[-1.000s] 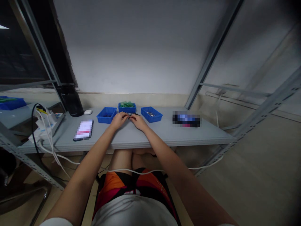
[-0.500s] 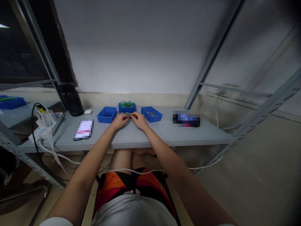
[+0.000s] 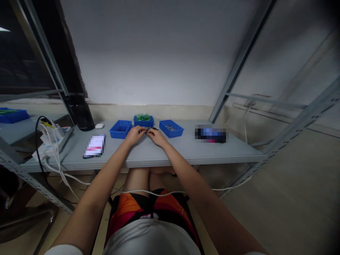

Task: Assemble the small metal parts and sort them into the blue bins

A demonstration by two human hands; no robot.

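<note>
My left hand (image 3: 135,134) rests over the table, its fingers curled together at the tips. Facing it, my right hand (image 3: 156,136) has its fingertips bent inward, close to the left ones. Both touch or hover at a small heap of dark, shiny metal pieces (image 3: 152,129). Whatever the fingers pinch is too small to name. Just behind the heap stands a blue bin of green pieces (image 3: 143,117). Left of my hands is a blue bin with dark contents (image 3: 120,129); to the right, a blue bin holding slim metal pieces (image 3: 171,128).
A phone (image 3: 95,146) lies on the grey table (image 3: 148,156) at left, near a white case (image 3: 99,126) and a black bottle (image 3: 81,114). A power strip (image 3: 54,141) with cables sits at the left edge. A blurred-out dark object (image 3: 210,134) lies at right.
My left hand has shifted slightly upward, and my right hand has dipped slightly. More of the dark metal heap shows above the right fingers. The bins stay in place.
</note>
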